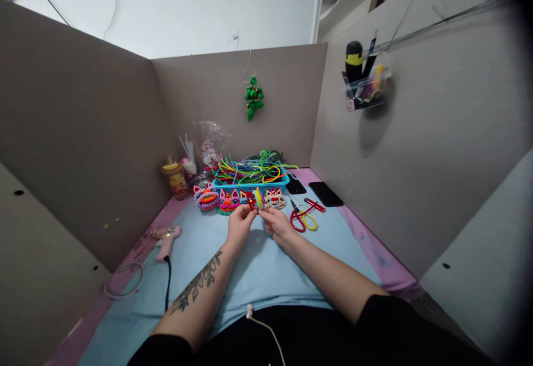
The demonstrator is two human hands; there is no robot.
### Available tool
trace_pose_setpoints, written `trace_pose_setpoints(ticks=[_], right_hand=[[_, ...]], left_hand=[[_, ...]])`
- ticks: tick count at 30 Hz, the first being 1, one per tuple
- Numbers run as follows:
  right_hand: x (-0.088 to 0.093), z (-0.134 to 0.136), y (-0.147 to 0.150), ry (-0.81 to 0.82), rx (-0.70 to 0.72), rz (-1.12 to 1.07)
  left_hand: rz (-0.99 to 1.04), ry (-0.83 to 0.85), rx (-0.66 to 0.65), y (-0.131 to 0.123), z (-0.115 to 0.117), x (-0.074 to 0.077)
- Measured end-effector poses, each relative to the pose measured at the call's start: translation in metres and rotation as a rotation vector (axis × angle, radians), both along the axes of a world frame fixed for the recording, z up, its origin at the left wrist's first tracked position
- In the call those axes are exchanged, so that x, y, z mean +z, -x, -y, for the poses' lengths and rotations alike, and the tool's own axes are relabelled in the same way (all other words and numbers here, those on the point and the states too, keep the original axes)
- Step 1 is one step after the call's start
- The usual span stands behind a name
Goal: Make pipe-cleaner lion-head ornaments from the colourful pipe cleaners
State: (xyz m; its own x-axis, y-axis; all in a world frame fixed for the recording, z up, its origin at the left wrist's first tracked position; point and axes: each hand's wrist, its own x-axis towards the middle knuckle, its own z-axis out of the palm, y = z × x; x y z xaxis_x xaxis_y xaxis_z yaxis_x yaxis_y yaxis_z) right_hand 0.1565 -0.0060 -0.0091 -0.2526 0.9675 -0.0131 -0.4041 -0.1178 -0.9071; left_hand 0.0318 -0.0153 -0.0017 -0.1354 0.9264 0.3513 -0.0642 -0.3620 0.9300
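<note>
Between my two hands is a small fuzzy striped pipe-cleaner figure [258,197] in red, yellow and blue. My left hand [240,225] pinches its lower left side with thumb and fingertips. On the other side, my right hand [276,225] pinches its lower edge, the remaining fingers curled. Similar finished-looking figures with ears stand just behind: a purple and orange one [206,197], a pink and teal one [229,201] and a pale pink one [275,199]. Another is partly hidden behind the held piece. My fingertips cover its underside.
Behind the figures, a blue basket [251,187] overflows with colourful pipe cleaners [254,169]. Red-and-yellow-handled scissors [303,221], a red tool [315,205] and a black phone [326,194] lie right. A pink glue gun [168,243] with its cord and a drink cup [175,179] are left. Grey partitions enclose the table.
</note>
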Motion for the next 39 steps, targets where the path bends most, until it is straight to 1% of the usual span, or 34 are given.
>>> trace_pose_setpoints(ticks=[5,8,15,23,30,33,36,39], right_hand=[[-0.002,-0.0015,-0.0008,0.014,0.034,0.003],[-0.001,-0.0007,-0.001,0.011,0.031,0.021],[0.0021,0.0025,0.001,-0.019,-0.014,0.017],[0.0015,0.0034,0.0037,-0.028,-0.074,0.017],[0.0027,0.0035,0.0016,-0.025,-0.095,0.008],[0.0024,0.0029,0.0015,-0.042,-0.1,0.021],[0.0019,0.0018,0.0008,-0.079,-0.13,0.053],[0.0024,0.0006,-0.003,-0.19,-0.203,0.18]], left_hand=[[0.001,-0.01,0.014,0.0006,0.0004,0.0001],[-0.013,-0.007,0.017,0.0011,0.0008,0.0004],[-0.048,-0.024,0.046,0.0024,0.0011,0.0014],[-0.078,-0.029,0.075,0.0016,0.0028,0.0025],[-0.124,-0.024,0.01,0.0011,0.0044,0.0013],[-0.114,-0.028,-0.015,0.0014,0.0032,0.0001],[-0.101,-0.039,-0.04,0.0013,0.0018,-0.0006],[-0.103,-0.028,-0.054,0.0021,-0.0001,-0.0019]])
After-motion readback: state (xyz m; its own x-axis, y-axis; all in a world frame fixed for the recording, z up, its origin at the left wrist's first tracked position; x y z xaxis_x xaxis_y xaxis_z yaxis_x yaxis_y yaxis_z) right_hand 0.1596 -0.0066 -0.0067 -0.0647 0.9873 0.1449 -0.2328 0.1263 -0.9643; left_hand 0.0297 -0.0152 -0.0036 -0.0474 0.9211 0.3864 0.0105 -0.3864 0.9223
